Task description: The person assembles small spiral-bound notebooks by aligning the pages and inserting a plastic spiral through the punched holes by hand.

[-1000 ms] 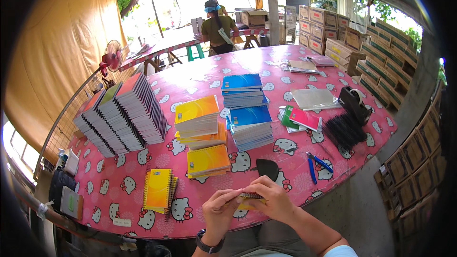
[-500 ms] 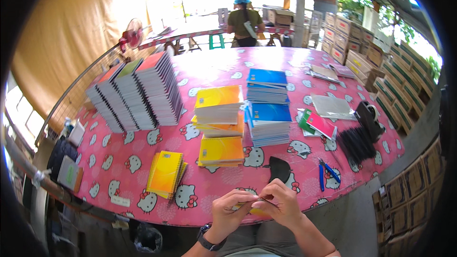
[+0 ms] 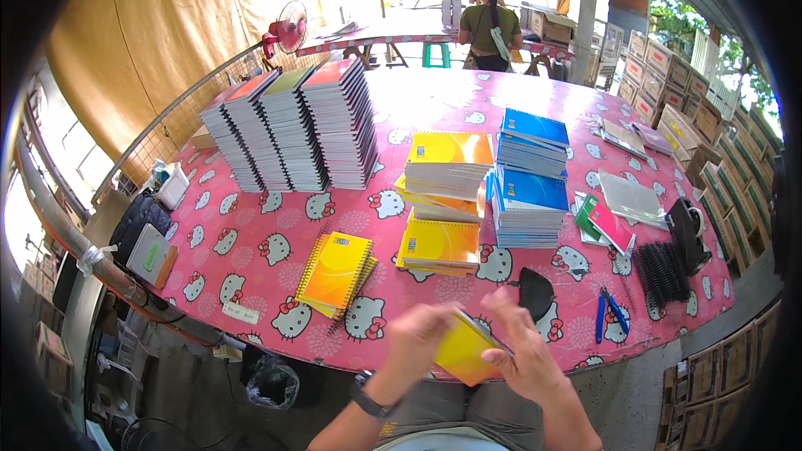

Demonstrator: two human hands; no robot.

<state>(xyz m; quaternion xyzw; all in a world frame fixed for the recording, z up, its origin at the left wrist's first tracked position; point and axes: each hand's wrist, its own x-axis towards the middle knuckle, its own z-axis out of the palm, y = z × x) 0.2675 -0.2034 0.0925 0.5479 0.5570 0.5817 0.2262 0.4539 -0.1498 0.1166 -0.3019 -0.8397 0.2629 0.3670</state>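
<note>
A yellow notebook [image 3: 464, 352] is tilted between my hands at the table's near edge. My left hand [image 3: 411, 347] is closed on its upper left side, its fingers smeared by motion. On the other side, my right hand [image 3: 535, 357] has its thumb over the notebook's right edge, with blurred fingers reaching up past it. A small fanned stack of yellow spiral notebooks [image 3: 336, 271] lies to the left. Beyond my hands are stacks of yellow notebooks [image 3: 443, 244] and blue notebooks [image 3: 535, 192]. A black curved piece [image 3: 535, 291] lies just past my right hand.
Tall stacks of spiral-bound books [image 3: 338, 125] stand at the back left. On the right lie blue-handled pliers [image 3: 612, 316], black spiral coils [image 3: 662, 276], and red and green booklets [image 3: 611, 228]. A person [image 3: 489, 29] sits at a far table. Cartons [image 3: 660, 75] are piled behind.
The notebook has come up into view between my hands, which have moved apart. My view has turned left, so the table's contents appear further right.
</note>
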